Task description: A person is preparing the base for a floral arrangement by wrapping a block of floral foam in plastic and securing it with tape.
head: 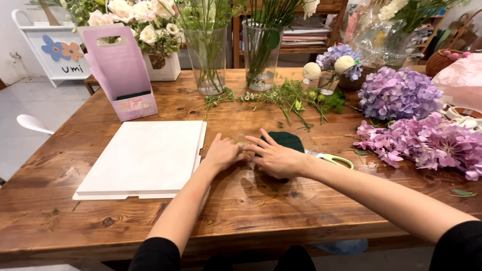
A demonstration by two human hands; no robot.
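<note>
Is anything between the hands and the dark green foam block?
Nothing visible. The right hand already lies on the foam block, and the left hand rests on the table beside it. The scissors lie to the right, clear.

On my feed, a pink carrier bag-box [122,75] with a cut-out handle stands upright on the tabletop [241,200] at far left. Behind it, off the tabletop, a white sign stand [56,50] shows a blue and an orange flower.
</note>
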